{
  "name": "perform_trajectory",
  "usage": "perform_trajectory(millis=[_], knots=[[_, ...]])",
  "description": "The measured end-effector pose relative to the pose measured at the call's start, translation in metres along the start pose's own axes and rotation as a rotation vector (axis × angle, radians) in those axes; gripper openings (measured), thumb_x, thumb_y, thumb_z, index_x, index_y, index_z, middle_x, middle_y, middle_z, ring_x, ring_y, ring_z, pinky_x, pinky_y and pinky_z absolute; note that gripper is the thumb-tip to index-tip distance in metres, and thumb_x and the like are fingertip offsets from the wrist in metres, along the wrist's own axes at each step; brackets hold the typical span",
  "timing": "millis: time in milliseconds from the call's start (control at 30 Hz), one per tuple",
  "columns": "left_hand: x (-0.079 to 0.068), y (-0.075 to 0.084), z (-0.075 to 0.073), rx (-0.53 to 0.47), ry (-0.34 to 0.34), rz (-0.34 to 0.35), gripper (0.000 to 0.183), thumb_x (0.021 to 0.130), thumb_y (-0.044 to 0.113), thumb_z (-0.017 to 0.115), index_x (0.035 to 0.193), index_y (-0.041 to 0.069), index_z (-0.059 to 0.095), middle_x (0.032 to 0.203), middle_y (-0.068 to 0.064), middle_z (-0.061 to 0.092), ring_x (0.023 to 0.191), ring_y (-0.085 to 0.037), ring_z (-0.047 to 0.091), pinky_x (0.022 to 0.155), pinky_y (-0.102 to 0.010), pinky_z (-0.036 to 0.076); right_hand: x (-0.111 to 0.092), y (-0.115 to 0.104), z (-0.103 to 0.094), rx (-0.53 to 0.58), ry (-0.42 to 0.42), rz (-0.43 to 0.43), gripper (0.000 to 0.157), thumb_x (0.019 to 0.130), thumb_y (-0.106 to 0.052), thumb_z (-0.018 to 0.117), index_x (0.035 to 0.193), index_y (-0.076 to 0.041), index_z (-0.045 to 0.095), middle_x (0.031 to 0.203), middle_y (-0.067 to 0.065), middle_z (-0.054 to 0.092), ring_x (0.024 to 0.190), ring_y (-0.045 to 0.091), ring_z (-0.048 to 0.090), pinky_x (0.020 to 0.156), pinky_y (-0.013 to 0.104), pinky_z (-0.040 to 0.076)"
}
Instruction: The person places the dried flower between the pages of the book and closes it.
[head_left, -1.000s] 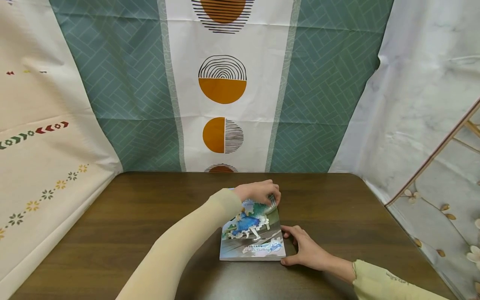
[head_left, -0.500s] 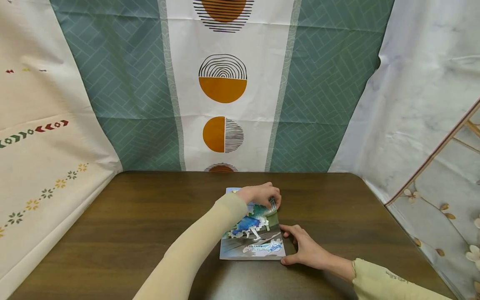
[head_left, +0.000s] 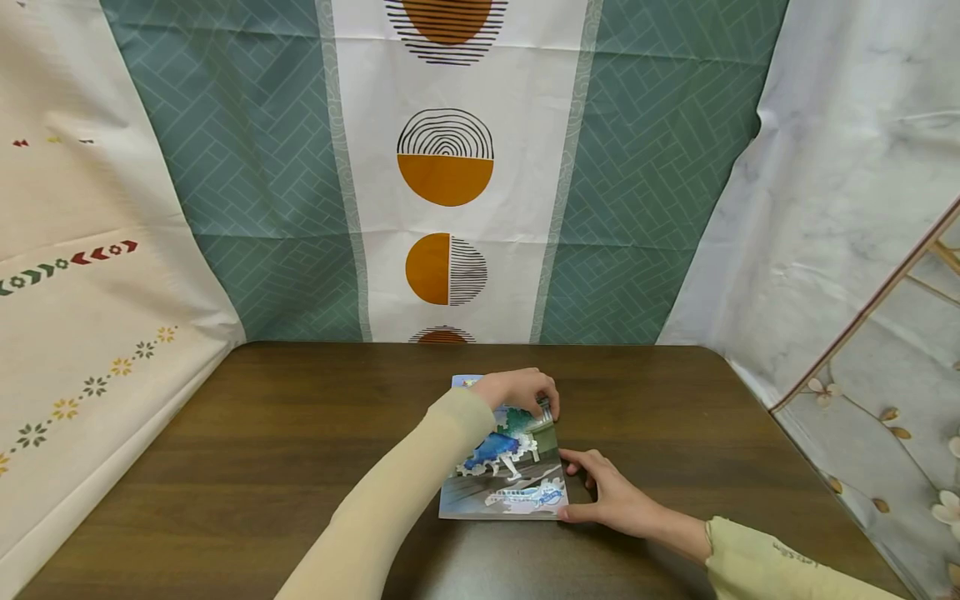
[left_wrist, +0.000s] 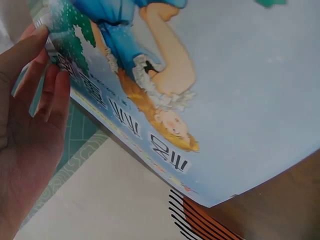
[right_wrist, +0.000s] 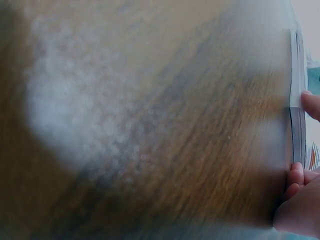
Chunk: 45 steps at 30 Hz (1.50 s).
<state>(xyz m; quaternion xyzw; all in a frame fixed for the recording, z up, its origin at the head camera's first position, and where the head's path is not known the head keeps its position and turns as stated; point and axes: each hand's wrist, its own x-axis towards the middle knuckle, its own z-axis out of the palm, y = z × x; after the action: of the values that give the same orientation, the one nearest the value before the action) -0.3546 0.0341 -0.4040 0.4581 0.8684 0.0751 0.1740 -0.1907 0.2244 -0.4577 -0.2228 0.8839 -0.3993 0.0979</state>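
A picture book with a blue-dressed figure on its cover lies on the wooden table in the head view. Reaching across it, my left hand grips the right edge near the far corner. In the left wrist view, the left thumb lies over the cover edge and the fingers are at the side. My right hand is at the near right corner. Its thumb touches the corner and its fingers are by the right edge. The right wrist view shows the book's page edge beside the right fingertips.
The brown table extends around the book on all sides. Behind it hangs a patterned cloth in green and white. A cream cloth hangs on the left and a marbled, flowered one on the right.
My left forearm has shifted slightly right while the hand stays at the book's edge. The right thumb has moved left onto the book's corner. The book lies about where it was.
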Motion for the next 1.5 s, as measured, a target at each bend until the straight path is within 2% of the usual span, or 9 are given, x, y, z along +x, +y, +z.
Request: perform_trajectory(millis=[300,467,700,1167,1333,1500], knots=[[-0.001,-0.002,0.002,0.004,0.026,0.028,0.021,0.094,0.009,0.065,0.109,0.020,0.075,0.126,0.001,0.064,0.108,-0.012,0.055,0.093,-0.023,0.046,0.000,0.000,0.000,0.021,-0.012,0.003,0.087,0.082,-0.035,0.080,0.152,-0.010,0.033,0.120,0.009,0.046,0.092,0.016,0.037,0.074,0.026,0.032],[-0.001,-0.002,0.003,0.002,0.031,0.027,0.021,0.095,0.010,0.065,0.110,0.021,0.075,0.126,0.001,0.063,0.107,-0.012,0.055,0.093,-0.023,0.046,0.000,0.001,-0.001,0.004,-0.014,0.008,0.087,0.082,-0.036,0.080,0.152,-0.010,0.034,0.119,0.008,0.047,0.091,0.014,0.037,0.074,0.026,0.032],[-0.001,-0.004,0.005,-0.022,0.042,0.034,0.021,0.095,0.010,0.065,0.110,0.021,0.075,0.127,0.001,0.064,0.115,-0.013,0.057,0.097,-0.024,0.046,0.000,0.001,0.000,-0.013,-0.014,0.003,0.087,0.082,-0.037,0.080,0.151,-0.009,0.035,0.119,0.009,0.048,0.090,0.014,0.038,0.074,0.025,0.033],[-0.003,-0.006,0.012,-0.092,0.104,0.028,0.023,0.096,0.009,0.063,0.113,0.021,0.074,0.128,0.003,0.065,0.126,-0.016,0.053,0.107,-0.028,0.043,-0.001,0.003,-0.002,-0.028,0.002,0.012,0.088,0.080,-0.037,0.081,0.151,-0.009,0.036,0.118,0.008,0.048,0.090,0.014,0.039,0.074,0.025,0.034],[-0.009,-0.002,0.010,-0.047,0.112,0.019,0.029,0.096,0.010,0.062,0.123,0.020,0.069,0.137,0.002,0.060,0.131,-0.019,0.049,0.112,-0.034,0.038,-0.001,0.003,0.000,-0.019,0.002,0.012,0.088,0.080,-0.037,0.081,0.151,-0.009,0.036,0.118,0.009,0.048,0.091,0.014,0.039,0.073,0.024,0.034],[-0.024,-0.005,0.010,0.001,0.138,-0.010,0.037,0.098,0.018,0.062,0.135,0.019,0.061,0.146,-0.001,0.053,0.134,-0.024,0.045,0.113,-0.040,0.036,0.000,-0.002,0.003,-0.028,0.011,-0.020,0.089,0.079,-0.034,0.082,0.149,-0.003,0.037,0.115,0.010,0.049,0.086,0.010,0.039,0.070,0.023,0.036]])
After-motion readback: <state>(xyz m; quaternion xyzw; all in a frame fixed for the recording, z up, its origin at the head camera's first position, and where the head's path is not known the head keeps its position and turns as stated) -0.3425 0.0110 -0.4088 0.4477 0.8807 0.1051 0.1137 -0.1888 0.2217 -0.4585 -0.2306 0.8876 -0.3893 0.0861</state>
